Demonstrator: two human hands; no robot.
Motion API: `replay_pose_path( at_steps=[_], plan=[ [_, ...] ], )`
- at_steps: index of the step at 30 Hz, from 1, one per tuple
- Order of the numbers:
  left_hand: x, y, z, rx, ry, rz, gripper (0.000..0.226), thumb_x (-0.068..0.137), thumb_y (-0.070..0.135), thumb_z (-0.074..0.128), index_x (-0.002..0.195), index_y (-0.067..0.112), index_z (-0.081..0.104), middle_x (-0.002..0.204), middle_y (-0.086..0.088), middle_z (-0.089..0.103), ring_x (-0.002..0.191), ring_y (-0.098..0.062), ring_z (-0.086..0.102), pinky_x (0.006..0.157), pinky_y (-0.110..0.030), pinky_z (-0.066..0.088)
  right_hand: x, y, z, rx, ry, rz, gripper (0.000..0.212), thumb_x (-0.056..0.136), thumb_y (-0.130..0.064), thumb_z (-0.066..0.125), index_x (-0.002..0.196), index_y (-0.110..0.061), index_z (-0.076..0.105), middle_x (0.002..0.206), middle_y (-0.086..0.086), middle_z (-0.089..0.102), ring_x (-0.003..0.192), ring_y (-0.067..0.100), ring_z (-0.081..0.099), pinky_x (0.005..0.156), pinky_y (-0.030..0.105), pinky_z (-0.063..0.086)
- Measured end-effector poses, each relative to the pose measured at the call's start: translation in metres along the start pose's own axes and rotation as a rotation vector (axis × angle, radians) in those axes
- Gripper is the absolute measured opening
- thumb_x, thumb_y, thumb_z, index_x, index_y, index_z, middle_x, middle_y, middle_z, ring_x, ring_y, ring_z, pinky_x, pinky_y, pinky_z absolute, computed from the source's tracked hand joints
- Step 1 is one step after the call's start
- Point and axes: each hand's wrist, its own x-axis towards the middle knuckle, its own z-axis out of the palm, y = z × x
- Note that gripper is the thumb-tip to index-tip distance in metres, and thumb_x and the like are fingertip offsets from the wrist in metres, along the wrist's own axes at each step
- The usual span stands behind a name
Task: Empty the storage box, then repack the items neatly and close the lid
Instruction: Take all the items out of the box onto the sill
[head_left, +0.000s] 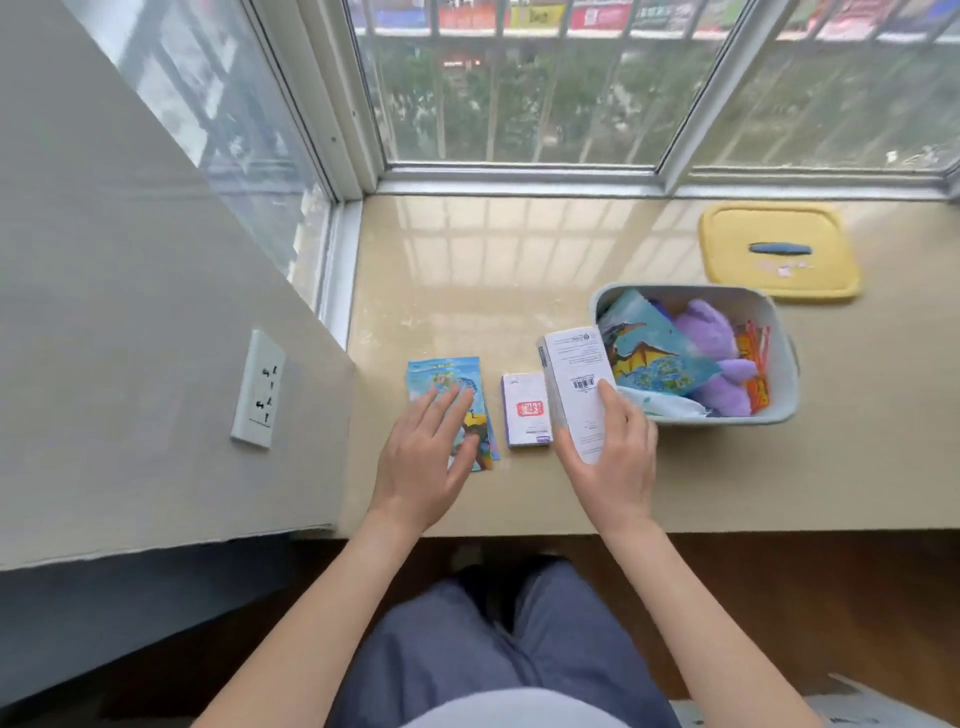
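The grey storage box (782, 332) stands open on the beige sill, holding a dinosaur picture packet (654, 353), a purple plush toy (711, 338) and orange items (756, 364). Its yellow lid (779, 252) lies flat behind it. My right hand (615, 457) grips a tall white carton (574, 379) with a barcode, just left of the box. A small white box with a red stamp (524, 410) lies on the sill beside it. My left hand (426, 452) rests with straight fingers on a colourful flat packet (441, 374).
The sill (467, 291) ends at a window frame behind and a wall on the left with a white power socket (258, 397). The sill's front edge runs just under my wrists; my legs are below it.
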Motion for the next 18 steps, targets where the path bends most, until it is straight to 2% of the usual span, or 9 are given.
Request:
replay_pose_path(
  at_steps=[5, 9, 14, 18],
  plan=[
    [-0.005, 0.043, 0.018, -0.001, -0.098, 0.066, 0.050, 0.094, 0.038, 0.041, 0.135, 0.013, 0.056, 0.135, -0.006, 0.058, 0.126, -0.028, 0.051, 0.104, -0.042, 0.042, -0.027, 0.052, -0.048, -0.050, -0.012, 0.024, 0.074, 0.079, -0.049, 0.057, 0.142, -0.012, 0.047, 0.115, 0.015, 0.057, 0.099, 0.034, 0.051, 0.089, 0.039, 0.044],
    [0.023, 0.088, 0.045, 0.020, -0.132, 0.151, 0.050, 0.095, 0.039, 0.040, 0.133, 0.013, 0.058, 0.133, -0.005, 0.059, 0.122, -0.028, 0.054, 0.103, -0.039, 0.041, -0.019, 0.110, -0.093, -0.092, 0.049, 0.122, 0.075, 0.079, -0.052, 0.054, 0.143, -0.013, 0.047, 0.109, 0.013, 0.057, 0.089, 0.033, 0.049, 0.078, 0.038, 0.045],
    [0.070, 0.163, 0.092, 0.067, -0.146, 0.285, 0.050, 0.096, 0.035, 0.039, 0.134, 0.008, 0.055, 0.132, -0.006, 0.059, 0.123, -0.027, 0.051, 0.106, -0.036, 0.036, 0.008, 0.201, -0.143, -0.109, 0.079, 0.205, 0.076, 0.078, -0.033, 0.076, 0.144, -0.012, 0.045, 0.107, 0.016, 0.056, 0.092, 0.036, 0.050, 0.077, 0.043, 0.049],
    [0.092, 0.238, 0.151, 0.107, -0.207, 0.295, 0.047, 0.095, 0.032, 0.042, 0.131, 0.005, 0.057, 0.127, -0.010, 0.061, 0.120, -0.032, 0.053, 0.104, -0.043, 0.040, 0.043, 0.283, -0.178, -0.117, 0.048, 0.263, 0.076, 0.078, -0.030, 0.076, 0.144, -0.012, 0.043, 0.110, 0.019, 0.056, 0.097, 0.036, 0.048, 0.081, 0.045, 0.048]
  ],
)
